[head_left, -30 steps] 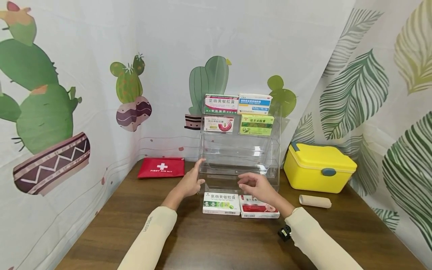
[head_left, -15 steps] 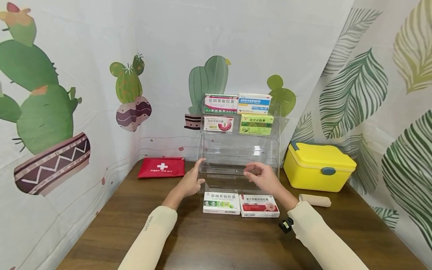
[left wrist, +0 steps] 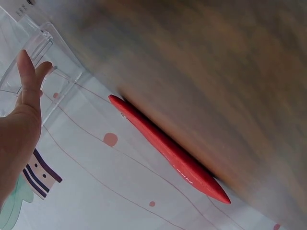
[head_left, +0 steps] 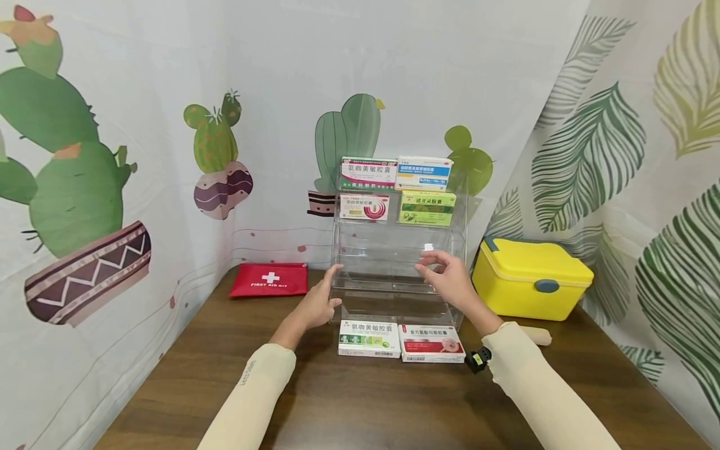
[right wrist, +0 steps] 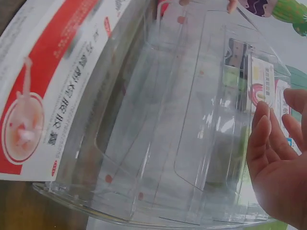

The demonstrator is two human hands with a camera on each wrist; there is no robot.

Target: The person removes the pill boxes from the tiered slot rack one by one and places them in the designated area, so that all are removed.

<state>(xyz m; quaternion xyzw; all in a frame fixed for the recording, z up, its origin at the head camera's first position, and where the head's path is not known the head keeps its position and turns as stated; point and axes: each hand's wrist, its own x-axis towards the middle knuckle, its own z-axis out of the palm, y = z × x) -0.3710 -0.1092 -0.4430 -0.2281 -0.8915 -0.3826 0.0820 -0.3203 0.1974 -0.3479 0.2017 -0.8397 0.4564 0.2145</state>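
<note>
A clear tiered display rack [head_left: 388, 240] stands on the table. My left hand [head_left: 315, 304] is at its left side, fingers extended along the edge; the left wrist view also shows this hand [left wrist: 26, 108]. My right hand [head_left: 450, 279] hovers in front of the middle tiers, fingers loosely bent and holding nothing. Up on the rack are a pink-and-green medicine box [head_left: 368, 174], a blue-and-white one [head_left: 424, 174], a small white-and-red one [head_left: 364, 207] and a lime-green one [head_left: 427, 209]. At the bottom front lie a white-and-green medicine box [head_left: 369, 339] and a red-and-white one [head_left: 432, 344].
To the left lies a red first aid pouch [head_left: 268, 279]. A yellow lidded case [head_left: 529, 281] stands right of the rack, with a beige cylinder [head_left: 539, 335] before it, partly behind the right sleeve. Printed cloth [head_left: 281, 56] hangs behind the brown table [head_left: 337, 406].
My right hand has risen and shifted right, from above the red-and-white medicine box to the rack's middle tiers. My left hand has stayed at the rack's left side. The boxes have not moved.
</note>
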